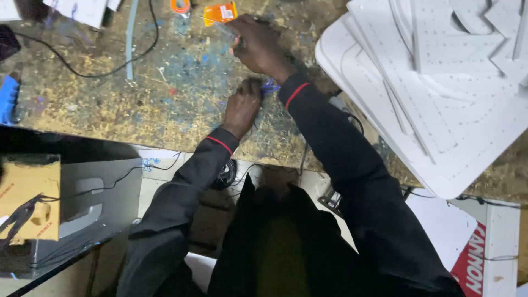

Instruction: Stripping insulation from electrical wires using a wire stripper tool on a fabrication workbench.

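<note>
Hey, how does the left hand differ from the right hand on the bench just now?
The right hand reaches farther up the bench, by an orange packet; the left hand sits nearer the body. The left hand is a closed fist; the right hand pinches a thin clear piece. Both wear dark, red-trimmed sleeves.

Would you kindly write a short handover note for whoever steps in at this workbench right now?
Left hand: closed around a small blue-purple item near the bench's front edge; what it is cannot be told.
Right hand: farther back on the workbench, closed on a thin clear piece just below the orange packet.
Nearby: stack of white perforated boards to the right, black cable to the left.
Done or left: cannot tell; both hands are mid-work, nothing set down.
</note>
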